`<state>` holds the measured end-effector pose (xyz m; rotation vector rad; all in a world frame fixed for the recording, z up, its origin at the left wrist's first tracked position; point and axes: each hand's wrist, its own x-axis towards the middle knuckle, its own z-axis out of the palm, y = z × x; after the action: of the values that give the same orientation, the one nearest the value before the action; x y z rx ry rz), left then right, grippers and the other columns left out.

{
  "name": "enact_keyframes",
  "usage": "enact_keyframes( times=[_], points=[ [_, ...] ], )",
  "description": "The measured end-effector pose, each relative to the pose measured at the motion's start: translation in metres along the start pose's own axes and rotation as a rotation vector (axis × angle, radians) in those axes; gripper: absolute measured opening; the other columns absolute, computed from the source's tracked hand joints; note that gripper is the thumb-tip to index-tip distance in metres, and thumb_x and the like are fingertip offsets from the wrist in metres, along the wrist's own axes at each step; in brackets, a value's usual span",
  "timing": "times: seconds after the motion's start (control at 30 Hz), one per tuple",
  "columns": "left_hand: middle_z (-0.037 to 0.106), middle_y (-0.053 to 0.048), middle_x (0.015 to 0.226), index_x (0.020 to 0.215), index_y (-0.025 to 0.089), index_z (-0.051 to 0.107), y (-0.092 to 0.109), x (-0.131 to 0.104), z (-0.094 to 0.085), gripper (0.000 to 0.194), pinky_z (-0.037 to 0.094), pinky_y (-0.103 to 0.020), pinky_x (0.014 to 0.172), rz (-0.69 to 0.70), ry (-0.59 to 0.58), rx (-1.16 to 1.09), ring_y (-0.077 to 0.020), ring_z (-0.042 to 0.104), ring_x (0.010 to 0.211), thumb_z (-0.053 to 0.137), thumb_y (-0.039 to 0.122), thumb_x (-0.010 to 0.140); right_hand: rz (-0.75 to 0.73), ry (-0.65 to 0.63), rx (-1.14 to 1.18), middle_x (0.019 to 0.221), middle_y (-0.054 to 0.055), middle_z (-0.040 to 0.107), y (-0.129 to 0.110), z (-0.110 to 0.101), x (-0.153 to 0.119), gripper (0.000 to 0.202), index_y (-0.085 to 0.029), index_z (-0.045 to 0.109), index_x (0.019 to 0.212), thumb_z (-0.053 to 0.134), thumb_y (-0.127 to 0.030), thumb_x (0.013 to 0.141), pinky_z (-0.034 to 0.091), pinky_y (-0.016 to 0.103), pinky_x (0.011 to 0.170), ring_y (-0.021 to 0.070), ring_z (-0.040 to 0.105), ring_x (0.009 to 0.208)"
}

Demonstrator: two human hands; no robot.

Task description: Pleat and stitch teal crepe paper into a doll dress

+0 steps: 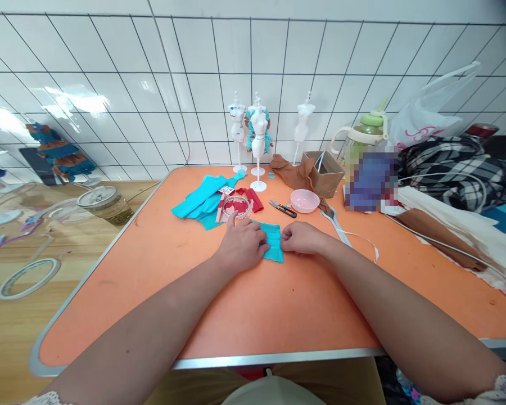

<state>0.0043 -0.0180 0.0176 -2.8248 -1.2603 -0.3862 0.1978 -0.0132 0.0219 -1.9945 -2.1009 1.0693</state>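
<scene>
A small pleated piece of turquoise fabric (274,243) lies on the orange table between my hands. My left hand (243,243) rests on its left part, fingers bent and pressed down, the thumb pointing away. At the fabric's right edge is my right hand (302,237), its fingers closed in a pinch; the fingertips are too small to show what lies between them. Just beyond the left hand are a ring-shaped roll (236,207) and red fabric pieces (253,199). Black-handled thread snips (283,209) lie past the fabric, beside a pink bowl (305,201).
More turquoise cloth (202,199) lies at the back left. White mannequins (258,135) stand by the tiled wall. A cardboard box (326,175), brown cloth (293,171) and a green-lidded jug (369,132) are at the back right. A glass jar (105,203) is left.
</scene>
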Motion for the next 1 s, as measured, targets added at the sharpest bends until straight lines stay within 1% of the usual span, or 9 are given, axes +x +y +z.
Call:
enact_keyframes(
  times=[0.13, 0.33, 0.43, 0.57, 0.7, 0.77, 0.83, 0.9, 1.0],
  points=[
    [0.063, -0.002, 0.091, 0.077, 0.024, 0.068, -0.004, 0.001, -0.001, 0.022, 0.017, -0.054, 0.104, -0.058, -0.014, -0.086, -0.0234, 0.053, 0.097, 0.056, 0.042, 0.082, 0.015, -0.017, 0.049, 0.055, -0.001, 0.056, -0.002, 0.0, 0.0, 0.005, -0.019, 0.055, 0.061, 0.058, -0.022, 0.059, 0.042, 0.02, 0.042, 0.0127, 0.057, 0.049],
    [0.063, -0.001, 0.094, 0.073, 0.024, 0.067, -0.011, 0.003, -0.007, 0.019, 0.01, -0.054, 0.108, -0.085, -0.045, -0.107, -0.023, 0.053, 0.101, 0.06, 0.041, 0.079, 0.039, -0.024, 0.074, 0.05, -0.002, 0.053, -0.002, 0.0, 0.003, 0.01, -0.019, 0.05, 0.058, 0.059, -0.02, 0.057, 0.045, 0.019, 0.041, 0.0134, 0.058, 0.048],
    [0.061, -0.001, 0.095, 0.072, 0.024, 0.067, -0.017, 0.003, -0.006, 0.022, 0.009, -0.054, 0.109, -0.116, -0.059, -0.086, -0.0242, 0.051, 0.104, 0.061, 0.045, 0.077, 0.029, -0.04, 0.095, 0.047, -0.003, 0.05, 0.001, 0.0, 0.006, 0.016, -0.019, 0.046, 0.057, 0.061, -0.021, 0.061, 0.044, 0.018, 0.04, 0.0123, 0.055, 0.045],
    [0.06, -0.002, 0.099, 0.073, 0.024, 0.066, -0.029, 0.004, -0.001, 0.027, 0.016, -0.055, 0.107, -0.16, -0.086, -0.084, -0.0258, 0.049, 0.106, 0.062, 0.05, 0.075, -0.038, -0.087, 0.259, 0.05, -0.004, 0.05, 0.014, 0.0, 0.006, 0.021, -0.018, 0.046, 0.059, 0.063, -0.028, 0.069, 0.046, 0.019, 0.043, 0.0099, 0.052, 0.045],
    [0.06, -0.003, 0.099, 0.075, 0.024, 0.067, -0.034, 0.006, 0.003, 0.027, 0.022, -0.053, 0.104, -0.18, -0.023, -0.072, -0.026, 0.049, 0.105, 0.063, 0.051, 0.075, -0.115, 0.055, 0.373, 0.064, -0.002, 0.057, 0.027, 0.0, -0.005, 0.018, -0.017, 0.059, 0.08, 0.06, -0.035, 0.077, 0.046, 0.02, 0.048, 0.009, 0.052, 0.05],
    [0.06, -0.003, 0.096, 0.08, 0.025, 0.068, -0.033, 0.006, 0.001, 0.026, 0.028, -0.048, 0.1, -0.171, 0.036, -0.06, -0.0249, 0.051, 0.101, 0.062, 0.05, 0.076, -0.232, 0.153, 0.299, 0.072, 0.0, 0.062, 0.028, 0.001, -0.012, 0.019, -0.018, 0.064, 0.088, 0.061, -0.033, 0.077, 0.045, 0.021, 0.053, 0.0097, 0.053, 0.056],
    [0.062, -0.004, 0.091, 0.085, 0.025, 0.069, -0.029, 0.007, -0.003, 0.026, 0.035, -0.042, 0.092, -0.134, 0.068, -0.064, -0.0229, 0.053, 0.094, 0.059, 0.047, 0.08, -0.368, 0.221, 0.184, 0.08, 0.001, 0.065, 0.025, 0.003, -0.016, 0.016, -0.019, 0.068, 0.087, 0.061, -0.029, 0.077, 0.045, 0.021, 0.059, 0.0107, 0.056, 0.063],
    [0.064, -0.004, 0.087, 0.088, 0.024, 0.071, -0.024, 0.006, -0.009, 0.025, 0.039, -0.037, 0.084, -0.066, 0.058, -0.077, -0.0214, 0.055, 0.089, 0.054, 0.043, 0.085, -0.445, 0.279, 0.071, 0.083, 0.001, 0.067, 0.02, 0.006, -0.018, 0.013, -0.02, 0.07, 0.084, 0.06, -0.026, 0.077, 0.044, 0.022, 0.064, 0.0114, 0.057, 0.069],
    [0.066, -0.004, 0.086, 0.089, 0.025, 0.072, -0.016, 0.004, -0.014, 0.023, 0.041, -0.031, 0.074, 0.021, -0.032, -0.081, -0.0205, 0.057, 0.086, 0.052, 0.037, 0.086, -0.463, 0.314, -0.075, 0.082, 0.0, 0.067, 0.015, 0.01, -0.017, 0.012, -0.021, 0.071, 0.084, 0.061, -0.024, 0.077, 0.041, 0.022, 0.064, 0.0118, 0.058, 0.071]
  ],
)
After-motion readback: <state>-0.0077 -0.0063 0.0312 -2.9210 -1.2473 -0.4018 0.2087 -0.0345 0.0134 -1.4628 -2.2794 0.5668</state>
